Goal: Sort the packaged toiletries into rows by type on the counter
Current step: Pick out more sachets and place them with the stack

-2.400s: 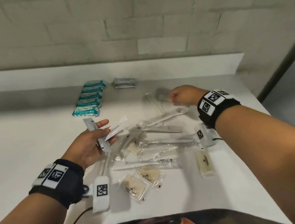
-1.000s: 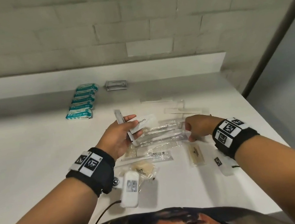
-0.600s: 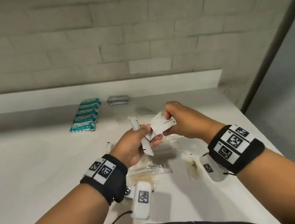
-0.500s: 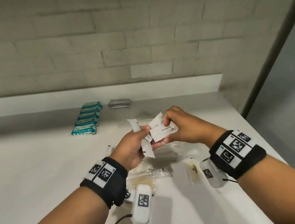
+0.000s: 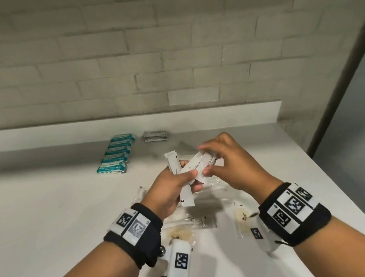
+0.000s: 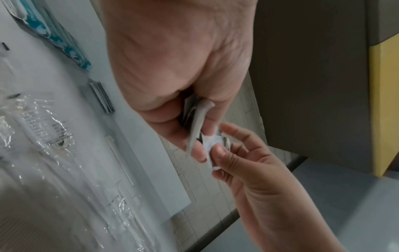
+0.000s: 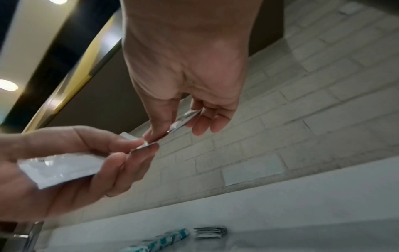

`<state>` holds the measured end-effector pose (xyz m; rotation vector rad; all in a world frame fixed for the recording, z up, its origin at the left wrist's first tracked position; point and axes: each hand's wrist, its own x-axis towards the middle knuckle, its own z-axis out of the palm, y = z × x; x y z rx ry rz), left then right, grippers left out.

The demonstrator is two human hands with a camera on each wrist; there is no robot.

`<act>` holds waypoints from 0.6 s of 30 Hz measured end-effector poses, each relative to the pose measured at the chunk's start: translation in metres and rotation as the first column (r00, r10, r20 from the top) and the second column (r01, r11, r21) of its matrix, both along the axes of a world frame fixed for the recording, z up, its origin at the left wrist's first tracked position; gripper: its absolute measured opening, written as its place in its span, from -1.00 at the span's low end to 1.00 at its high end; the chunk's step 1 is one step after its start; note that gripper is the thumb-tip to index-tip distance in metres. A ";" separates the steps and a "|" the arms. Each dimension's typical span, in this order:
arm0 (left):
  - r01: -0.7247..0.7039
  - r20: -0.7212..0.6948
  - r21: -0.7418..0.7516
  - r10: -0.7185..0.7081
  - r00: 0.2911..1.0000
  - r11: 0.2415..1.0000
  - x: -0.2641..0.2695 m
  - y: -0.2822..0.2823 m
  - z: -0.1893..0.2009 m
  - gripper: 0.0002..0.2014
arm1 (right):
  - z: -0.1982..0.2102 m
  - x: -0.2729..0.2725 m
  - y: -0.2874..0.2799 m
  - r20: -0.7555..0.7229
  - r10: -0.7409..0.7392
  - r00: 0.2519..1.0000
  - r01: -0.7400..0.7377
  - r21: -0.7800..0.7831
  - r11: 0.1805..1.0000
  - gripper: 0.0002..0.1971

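Observation:
Above the pile, my left hand [image 5: 191,180] grips a few long white sachets [image 5: 181,185], fanned out between thumb and fingers. My right hand [image 5: 210,161] pinches one more white sachet [image 5: 208,161] with printed text, and its end touches the ones in my left hand. In the right wrist view that sachet [image 7: 183,121] sits edge-on between thumb and fingers, and the left hand's sachets [image 7: 58,168] lie flat beside it. The left wrist view shows both hands meeting at the sachets [image 6: 210,145].
A row of teal packets [image 5: 115,153] lies at the back of the white counter [image 5: 48,227], with a small stack of grey sachets [image 5: 155,135] to its right. Clear-wrapped toothbrushes [image 5: 210,193] and beige soap packets [image 5: 242,219] lie under my hands. The counter's right edge is close.
My right hand left the pile with a white sachet and brought it up to my left hand. Both hands rose above the counter and now meet.

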<state>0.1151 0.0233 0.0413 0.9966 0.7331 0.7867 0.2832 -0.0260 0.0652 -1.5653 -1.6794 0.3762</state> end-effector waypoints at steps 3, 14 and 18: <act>-0.044 0.040 -0.045 0.046 0.998 0.998 -0.003 -0.001 0.000 -0.90 | 0.000 0.003 0.002 0.000 -0.117 0.993 0.117 0.027 0.993 -0.76; 0.002 0.168 -0.106 0.016 0.986 0.994 0.007 -0.008 -0.008 -0.92 | -0.016 -0.030 -0.002 -0.680 -0.183 0.710 0.093 -0.168 0.981 -0.84; -0.054 0.120 -0.166 0.075 0.990 0.985 0.008 -0.007 -0.010 -0.91 | -0.021 -0.030 0.000 -0.731 -0.275 0.624 0.146 -0.237 0.961 -0.86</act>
